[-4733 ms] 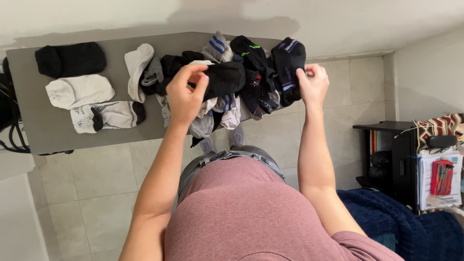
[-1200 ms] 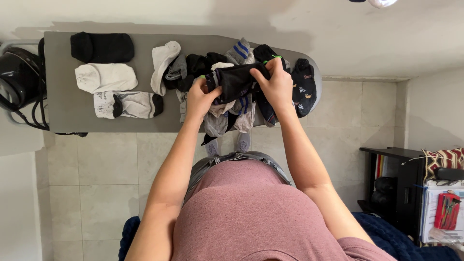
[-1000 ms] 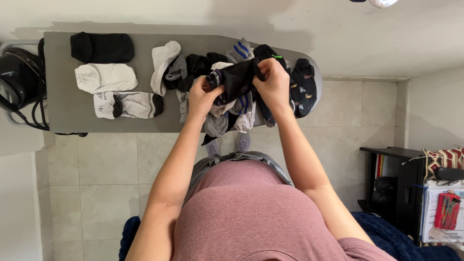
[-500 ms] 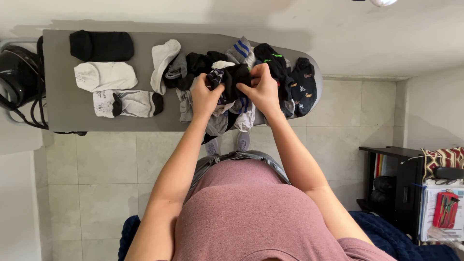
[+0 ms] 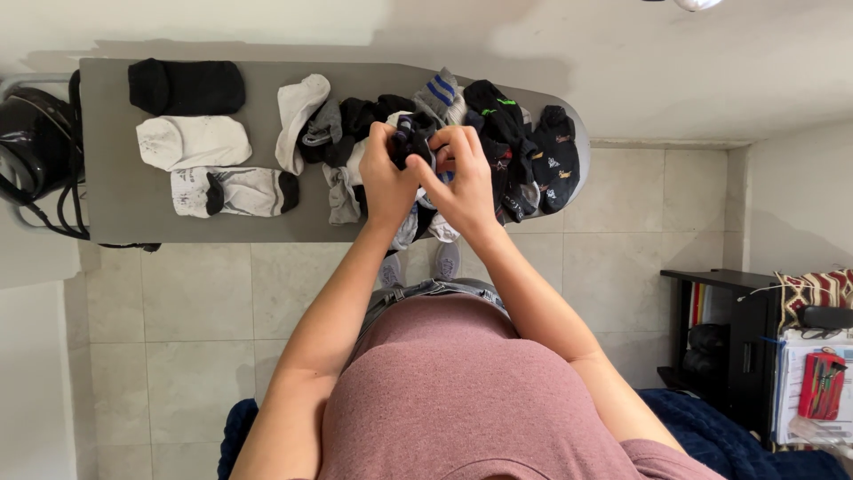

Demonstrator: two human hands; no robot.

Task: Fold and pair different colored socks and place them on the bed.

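black sock [image 5: 410,142]: bunched between both hands, above the sock heap [image 5: 498,151] on the grey board [image 5: 133,204]
left hand [image 5: 388,173]: fingers curled tight on the sock
right hand [image 5: 462,178]: closed on the same sock, touching the left hand
board, left end: black pair [image 5: 187,86], white pair [image 5: 194,142], white-and-black pair [image 5: 235,191], each lying apart
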